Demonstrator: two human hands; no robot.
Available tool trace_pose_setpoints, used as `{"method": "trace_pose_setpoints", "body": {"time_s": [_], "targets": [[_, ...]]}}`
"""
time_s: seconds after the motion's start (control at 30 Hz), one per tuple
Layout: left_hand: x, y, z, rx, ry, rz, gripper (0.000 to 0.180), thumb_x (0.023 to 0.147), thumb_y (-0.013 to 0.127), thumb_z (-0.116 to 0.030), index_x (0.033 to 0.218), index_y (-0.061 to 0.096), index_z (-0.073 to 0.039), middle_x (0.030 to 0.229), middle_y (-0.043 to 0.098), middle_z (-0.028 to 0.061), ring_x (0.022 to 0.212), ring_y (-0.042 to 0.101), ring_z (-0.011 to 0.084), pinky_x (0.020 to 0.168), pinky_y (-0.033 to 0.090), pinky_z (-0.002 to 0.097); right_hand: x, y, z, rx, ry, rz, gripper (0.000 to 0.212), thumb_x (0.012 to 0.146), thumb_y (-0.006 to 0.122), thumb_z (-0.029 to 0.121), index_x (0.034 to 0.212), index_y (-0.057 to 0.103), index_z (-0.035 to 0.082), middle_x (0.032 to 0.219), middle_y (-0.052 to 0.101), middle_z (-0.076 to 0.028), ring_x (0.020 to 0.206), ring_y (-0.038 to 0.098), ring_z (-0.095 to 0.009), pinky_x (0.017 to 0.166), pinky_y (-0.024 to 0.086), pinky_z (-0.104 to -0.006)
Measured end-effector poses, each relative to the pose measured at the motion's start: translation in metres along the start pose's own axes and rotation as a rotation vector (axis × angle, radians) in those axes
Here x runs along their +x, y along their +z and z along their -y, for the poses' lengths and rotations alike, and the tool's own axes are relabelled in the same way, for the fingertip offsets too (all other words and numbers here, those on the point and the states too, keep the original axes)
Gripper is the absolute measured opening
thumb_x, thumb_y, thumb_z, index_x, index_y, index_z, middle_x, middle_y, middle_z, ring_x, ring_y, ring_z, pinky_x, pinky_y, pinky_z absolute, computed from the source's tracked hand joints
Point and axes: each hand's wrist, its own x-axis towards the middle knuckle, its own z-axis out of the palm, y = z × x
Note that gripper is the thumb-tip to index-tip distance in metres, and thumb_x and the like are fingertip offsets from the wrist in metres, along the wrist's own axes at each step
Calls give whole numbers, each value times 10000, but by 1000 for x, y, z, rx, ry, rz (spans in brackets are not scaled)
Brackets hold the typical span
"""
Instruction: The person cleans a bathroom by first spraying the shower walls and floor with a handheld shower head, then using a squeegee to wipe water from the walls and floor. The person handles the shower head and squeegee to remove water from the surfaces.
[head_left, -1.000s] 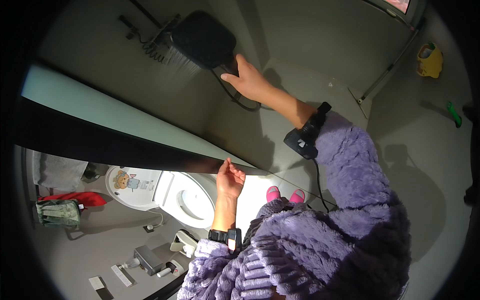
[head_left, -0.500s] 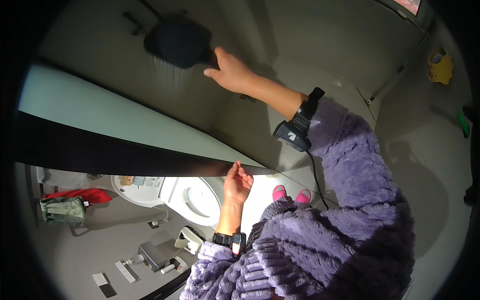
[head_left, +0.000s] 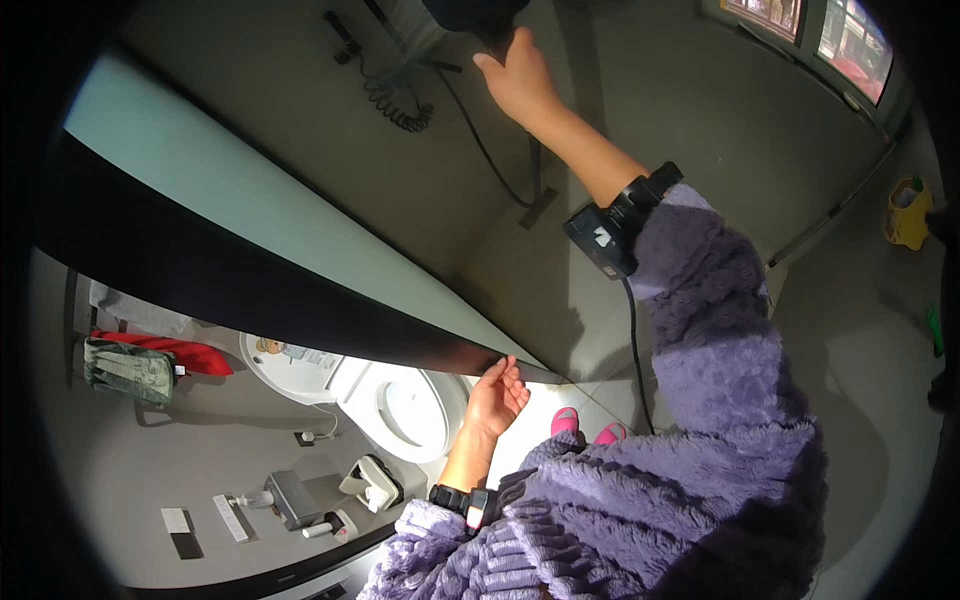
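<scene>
My right hand is closed round the handle of a black shower head, raised at the top of the view and partly cut off by the frame. A faint spray of water comes off it to the left. Lower down, my left hand has its fingers curled at the edge of a shower partition, a pale panel with a black frame. The thumb and fingertips meet the frame's lower end. Both wrists carry black strapped devices, and a black cable hangs from the right one.
Left of the partition are a white toilet, a washbasin and hanging towels. A coiled black hose hangs on the shower wall. Pink slippers are on the floor. A yellow container and a window are to the right.
My right hand has carried the shower head up and to the right, uncovering the coiled hose. The view has shifted, showing more window. My left hand stays at the partition's edge.
</scene>
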Motion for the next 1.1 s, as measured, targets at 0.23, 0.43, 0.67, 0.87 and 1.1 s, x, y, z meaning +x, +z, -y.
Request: {"method": "trace_pose_setpoints", "body": {"time_s": [0.23, 0.43, 0.67, 0.87, 1.1], "targets": [[14, 13, -9, -39, -4, -30, 156, 912, 511, -202, 884, 616, -90, 700, 626, 3, 598, 562, 137, 627, 478, 296, 27, 1, -30, 46, 53, -84, 491, 837, 614, 245, 1086, 372, -103, 935, 567, -292, 891, 593, -408, 761, 475, -449], [20, 18, -17, -58, 25, 63, 139, 904, 518, -190, 876, 615, -95, 702, 630, 0, 591, 567, 139, 624, 482, 292, 38, 2, -30, 44, 33, -18, 505, 831, 618, 248, 1115, 371, -89, 1003, 553, -318, 942, 568, -436, 803, 460, -459], [20, 22, -22, -61, 13, 57, 125, 900, 521, -187, 897, 613, -103, 709, 635, -8, 598, 576, 139, 622, 489, 290, 50, -2, -30, 56, 58, -78, 512, 814, 635, 257, 1092, 374, -85, 987, 557, -308, 938, 565, -445, 798, 461, -456], [26, 27, -25, -58, 36, 70, 125, 903, 517, -194, 930, 607, -111, 707, 632, -11, 593, 577, 136, 613, 494, 290, 24, 20, -13, 82, -43, 233, 478, 808, 638, 238, 1041, 381, -90, 945, 567, -305, 920, 573, -437, 791, 462, -453], [26, 33, -33, -60, 40, 82, 132, 909, 508, -195, 935, 606, -111, 715, 636, -14, 598, 577, 133, 620, 493, 290, 5, 49, 6, 92, 8, 356, 430, 828, 617, 216, 1041, 383, -75, 912, 571, -280, 868, 584, -403, 749, 462, -440]]}}
